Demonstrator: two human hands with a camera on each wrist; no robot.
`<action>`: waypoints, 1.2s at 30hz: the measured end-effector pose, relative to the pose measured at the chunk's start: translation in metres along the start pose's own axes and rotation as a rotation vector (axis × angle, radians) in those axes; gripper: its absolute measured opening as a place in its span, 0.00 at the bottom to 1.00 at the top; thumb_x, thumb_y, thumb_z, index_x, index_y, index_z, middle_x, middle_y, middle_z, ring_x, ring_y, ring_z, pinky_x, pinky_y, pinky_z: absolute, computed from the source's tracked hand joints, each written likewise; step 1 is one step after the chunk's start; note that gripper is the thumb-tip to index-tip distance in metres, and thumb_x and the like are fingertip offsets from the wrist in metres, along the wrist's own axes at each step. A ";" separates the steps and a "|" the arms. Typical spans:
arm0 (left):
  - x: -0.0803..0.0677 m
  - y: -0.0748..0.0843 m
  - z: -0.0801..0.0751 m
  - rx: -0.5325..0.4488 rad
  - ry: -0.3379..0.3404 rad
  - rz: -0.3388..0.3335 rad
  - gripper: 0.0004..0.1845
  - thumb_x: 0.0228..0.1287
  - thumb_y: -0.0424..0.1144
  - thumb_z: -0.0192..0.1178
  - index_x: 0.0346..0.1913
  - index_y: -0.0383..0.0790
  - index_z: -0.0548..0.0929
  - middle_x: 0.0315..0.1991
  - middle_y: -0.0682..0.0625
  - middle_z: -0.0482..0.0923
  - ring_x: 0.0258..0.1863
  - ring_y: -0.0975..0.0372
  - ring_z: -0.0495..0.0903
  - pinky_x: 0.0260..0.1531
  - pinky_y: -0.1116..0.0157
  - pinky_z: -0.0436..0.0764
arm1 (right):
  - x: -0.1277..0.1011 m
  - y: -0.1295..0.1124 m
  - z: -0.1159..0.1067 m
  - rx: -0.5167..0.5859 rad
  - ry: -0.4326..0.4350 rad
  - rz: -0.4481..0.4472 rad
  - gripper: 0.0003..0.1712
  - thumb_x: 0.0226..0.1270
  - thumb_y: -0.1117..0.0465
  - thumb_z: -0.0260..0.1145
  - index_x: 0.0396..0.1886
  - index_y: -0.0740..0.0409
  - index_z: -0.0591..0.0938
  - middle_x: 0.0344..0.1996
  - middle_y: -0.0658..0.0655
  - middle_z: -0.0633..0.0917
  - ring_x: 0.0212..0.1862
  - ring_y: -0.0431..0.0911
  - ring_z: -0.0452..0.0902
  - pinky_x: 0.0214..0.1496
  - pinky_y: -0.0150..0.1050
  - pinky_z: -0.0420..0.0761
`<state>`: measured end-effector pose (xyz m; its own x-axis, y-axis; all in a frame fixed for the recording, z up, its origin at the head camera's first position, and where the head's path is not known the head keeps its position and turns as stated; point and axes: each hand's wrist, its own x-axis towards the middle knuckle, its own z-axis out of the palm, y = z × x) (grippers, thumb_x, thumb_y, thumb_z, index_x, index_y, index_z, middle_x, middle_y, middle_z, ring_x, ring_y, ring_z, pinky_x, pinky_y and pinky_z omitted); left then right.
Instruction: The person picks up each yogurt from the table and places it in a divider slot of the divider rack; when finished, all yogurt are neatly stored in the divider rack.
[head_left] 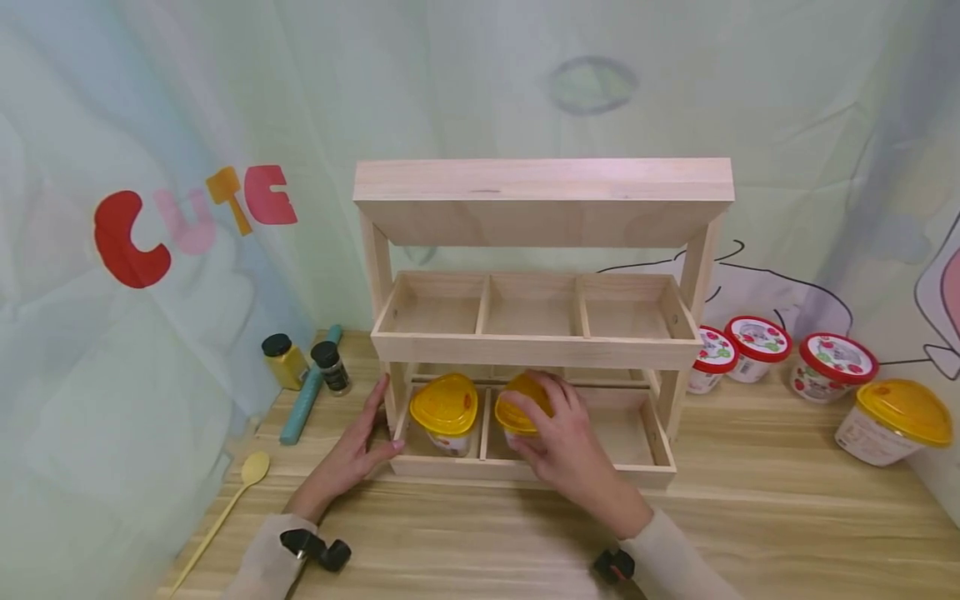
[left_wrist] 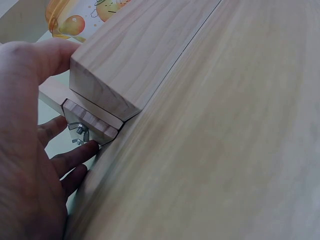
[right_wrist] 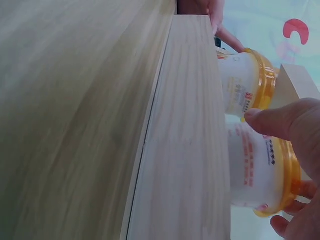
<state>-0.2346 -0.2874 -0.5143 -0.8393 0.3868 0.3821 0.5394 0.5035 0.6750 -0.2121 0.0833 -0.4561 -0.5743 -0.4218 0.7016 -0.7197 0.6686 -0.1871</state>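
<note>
In the head view, a two-tier wooden rack (head_left: 536,352) stands on a wood-grain table (head_left: 457,550). The right hand (head_left: 562,450) grasps a yellow-lidded tub (head_left: 513,433) by its lid, fingers curved over it, in the middle compartment of the rack's lower tray. A second tub (head_left: 447,412), also yellow-lidded, sits in that tray's left compartment. The left hand (head_left: 356,454) rests relaxed at the rack's left end, thumb by the lower front corner, fingers along the side. Left of the rack are a yellow jar (head_left: 285,362) with a black cap, a teal rod (head_left: 302,408), a dark bottle (head_left: 332,371) and, nearer the person, a yellow spoon (head_left: 255,468). Right of the rack come three red-lidded tubs (head_left: 834,367), then another yellow-lidded container (head_left: 892,423) farthest out.

In the left wrist view, the left thumb touches the rack's front corner, and the other fingers lie beside a metal wing nut (left_wrist: 84,132) on its side.

In the right wrist view, the two tubs stand side by side behind the rack's front board (right_wrist: 187,135); the right fingers are around the nearer lid, though whether the thumb touches it I cannot tell.
</note>
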 end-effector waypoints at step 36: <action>0.000 0.001 0.000 0.014 0.004 -0.001 0.58 0.69 0.31 0.68 0.89 0.47 0.38 0.85 0.25 0.51 0.72 0.33 0.74 0.69 0.32 0.73 | -0.077 0.057 -0.118 -0.095 0.043 0.213 0.47 0.46 0.64 0.87 0.70 0.55 0.80 0.70 0.72 0.76 0.65 0.70 0.72 0.58 0.67 0.73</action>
<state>-0.2343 -0.2868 -0.5139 -0.8399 0.3835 0.3840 0.5396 0.5144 0.6665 -0.1624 0.2262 -0.4398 -0.6907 -0.2404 0.6820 -0.5429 0.7954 -0.2695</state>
